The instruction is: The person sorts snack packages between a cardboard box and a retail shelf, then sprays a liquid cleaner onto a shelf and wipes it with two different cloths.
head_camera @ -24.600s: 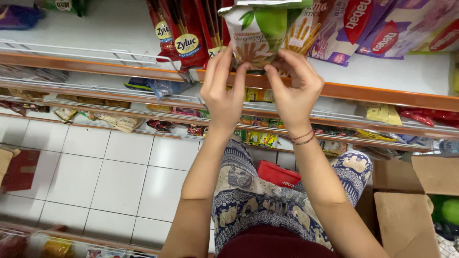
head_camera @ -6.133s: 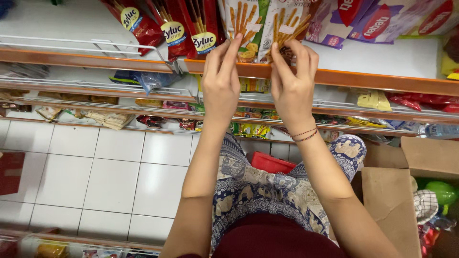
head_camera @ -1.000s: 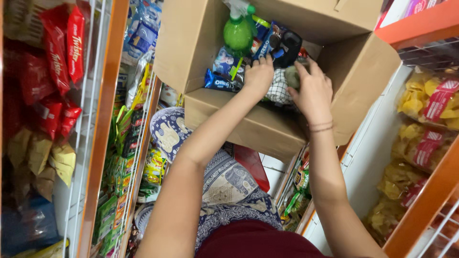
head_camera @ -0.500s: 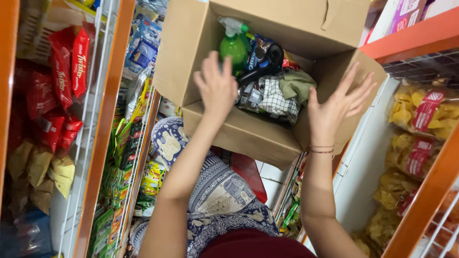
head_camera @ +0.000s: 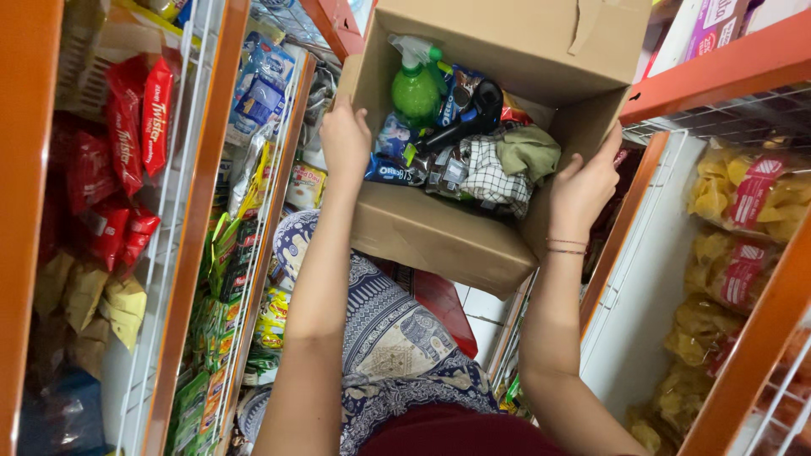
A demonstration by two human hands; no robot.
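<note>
Left hand (head_camera: 345,139) and right hand (head_camera: 585,184), fingers spread, grip opposite walls of the open cardboard box (head_camera: 439,236), upper centre.

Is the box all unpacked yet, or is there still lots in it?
Not yet. The shelves already hold many snack bags. Right now the left hand and right hand grip the sides of the box. Still inside it: a green spray bottle, snack packets and a checked cloth.
</note>
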